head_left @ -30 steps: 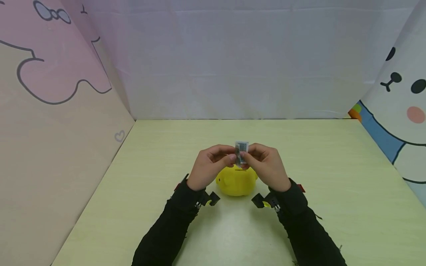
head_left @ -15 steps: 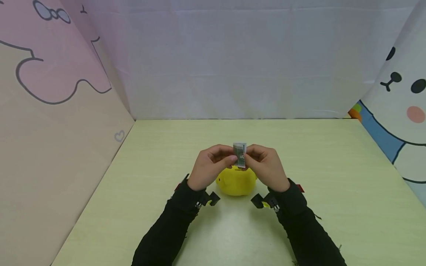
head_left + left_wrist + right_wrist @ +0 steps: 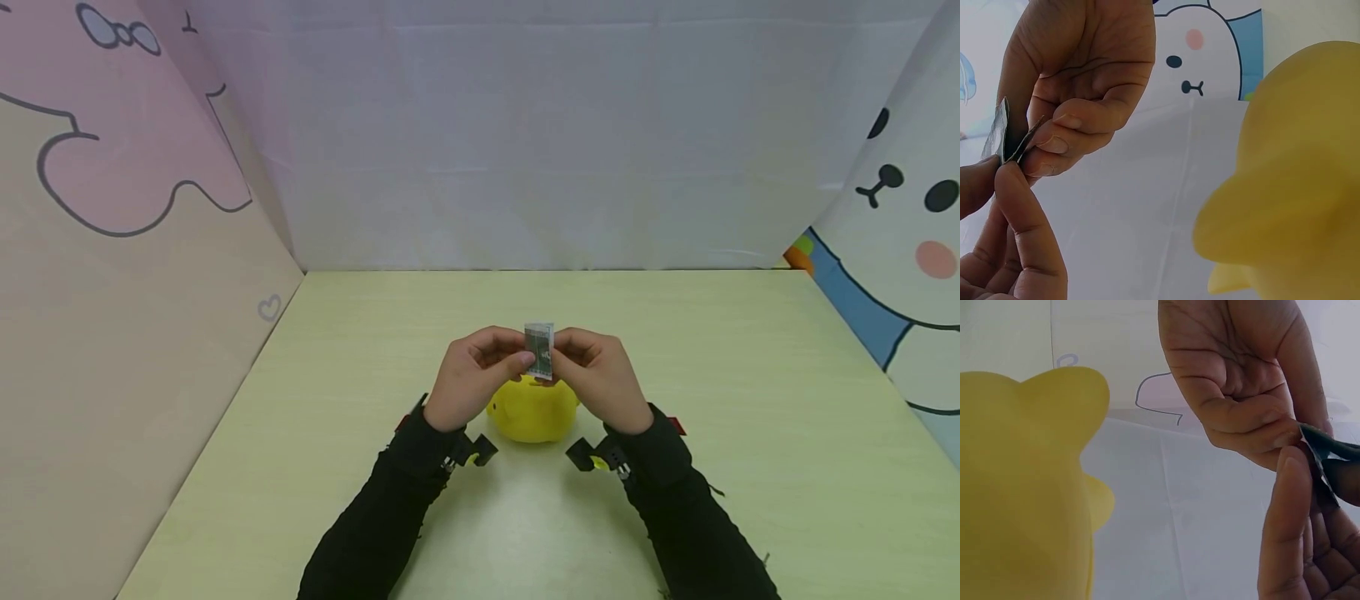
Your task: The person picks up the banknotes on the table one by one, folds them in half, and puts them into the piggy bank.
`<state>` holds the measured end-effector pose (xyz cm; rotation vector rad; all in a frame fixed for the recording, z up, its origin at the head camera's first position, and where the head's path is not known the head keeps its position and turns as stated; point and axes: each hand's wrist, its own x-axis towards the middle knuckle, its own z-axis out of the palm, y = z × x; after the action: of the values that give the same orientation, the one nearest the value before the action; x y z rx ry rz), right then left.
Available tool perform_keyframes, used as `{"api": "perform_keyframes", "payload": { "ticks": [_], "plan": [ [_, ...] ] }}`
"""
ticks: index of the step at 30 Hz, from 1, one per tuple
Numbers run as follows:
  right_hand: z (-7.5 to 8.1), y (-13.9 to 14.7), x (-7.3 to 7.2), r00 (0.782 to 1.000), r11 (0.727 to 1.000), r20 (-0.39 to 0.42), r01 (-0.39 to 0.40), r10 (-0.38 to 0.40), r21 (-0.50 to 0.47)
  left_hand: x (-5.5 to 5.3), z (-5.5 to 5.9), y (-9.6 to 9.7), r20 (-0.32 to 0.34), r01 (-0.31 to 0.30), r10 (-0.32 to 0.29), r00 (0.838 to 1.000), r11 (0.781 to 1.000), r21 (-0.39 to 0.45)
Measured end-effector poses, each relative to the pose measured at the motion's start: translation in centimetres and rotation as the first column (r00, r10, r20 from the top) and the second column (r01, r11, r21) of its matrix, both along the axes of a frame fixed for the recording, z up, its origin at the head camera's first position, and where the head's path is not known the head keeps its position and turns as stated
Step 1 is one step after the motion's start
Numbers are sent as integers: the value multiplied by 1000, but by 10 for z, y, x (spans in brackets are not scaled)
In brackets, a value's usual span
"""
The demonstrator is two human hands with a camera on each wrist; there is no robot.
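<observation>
A small folded greenish banknote (image 3: 539, 343) is raised between both hands over the table. My left hand (image 3: 477, 375) pinches its left side between thumb and fingers, and my right hand (image 3: 604, 375) grips the right side. In the left wrist view the folded layers of the note (image 3: 999, 134) spread apart in a V; the right wrist view also shows the folded note (image 3: 1317, 453) edge-on. Behind and below the hands sits a yellow piggy bank (image 3: 534, 417), its top slot partly covered by the fingers.
The pale wood-look table (image 3: 750, 417) meets a white sheet (image 3: 570, 150) at the back. A printed cartoon panel (image 3: 150, 333) borders the left side, and a cartoon bear panel (image 3: 900, 275) the right. Dark wrist cameras (image 3: 592, 454) sit at the sleeves.
The banknote has shifted slightly left and turned, showing a broader face. My right thumb has slid from its front to its right edge. The piggy bank stays in place.
</observation>
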<state>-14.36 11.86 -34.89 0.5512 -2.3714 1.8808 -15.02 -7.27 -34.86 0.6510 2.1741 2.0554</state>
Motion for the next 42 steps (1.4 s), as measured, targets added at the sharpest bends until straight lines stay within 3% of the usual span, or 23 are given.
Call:
{"api": "perform_keyframes", "payload": {
  "ticks": [10, 21, 42],
  "plan": [
    [1, 3, 0, 999, 999, -18, 44, -44, 18, 0, 1, 0, -2, -12, 12, 1000, 1000, -5],
    [4, 3, 1, 997, 996, -36, 68, -70, -62, -1, 0, 0, -5, -17, 17, 1000, 1000, -10],
    [2, 1, 2, 993, 997, -87, 74, -75, -21, -1, -2, -1, -9, -18, 18, 1000, 1000, -8]
  ]
}}
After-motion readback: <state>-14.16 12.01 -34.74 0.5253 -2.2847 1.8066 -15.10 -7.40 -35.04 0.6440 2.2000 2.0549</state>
